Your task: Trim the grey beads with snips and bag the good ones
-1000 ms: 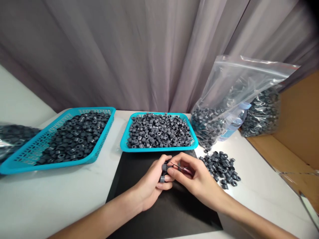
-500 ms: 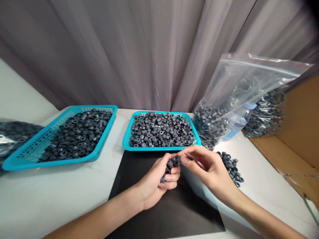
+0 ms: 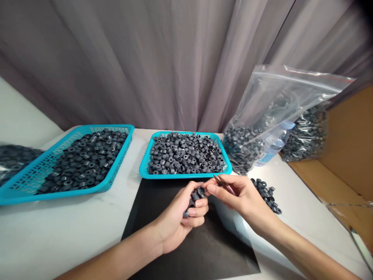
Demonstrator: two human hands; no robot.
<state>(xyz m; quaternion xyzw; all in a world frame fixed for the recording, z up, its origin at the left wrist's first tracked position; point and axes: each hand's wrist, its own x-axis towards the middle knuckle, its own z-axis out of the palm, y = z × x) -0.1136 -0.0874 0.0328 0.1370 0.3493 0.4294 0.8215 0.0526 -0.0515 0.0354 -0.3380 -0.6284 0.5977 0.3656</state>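
In the middle, my left hand [image 3: 182,217] is closed around several small dark grey plastic rings [image 3: 194,196], which show between thumb and fingers. My right hand [image 3: 237,194] touches its fingertips to the uppermost ring. Small pointed scissors [image 3: 223,182] with pinkish handles are tucked in that hand, blades pointing up and left. Part of the handles is hidden by the fingers. Both hands are above a black mat [image 3: 163,256], just in front of a blue basket [image 3: 186,176] heaped with the same rings.
Another blue basket [image 3: 99,188] of rings stands left, beside a bag of rings [image 3: 17,155]. To the right are a loose pile of rings [image 3: 266,194], an open zip bag [image 3: 243,144], a plastic bottle [image 3: 274,144], a second full bag [image 3: 305,132] and a cardboard box [image 3: 346,144].
The right hand has shifted slightly right, and the scissors now point up, away from the rings. In the left hand the rings have turned, with one ring's hollow end facing out.
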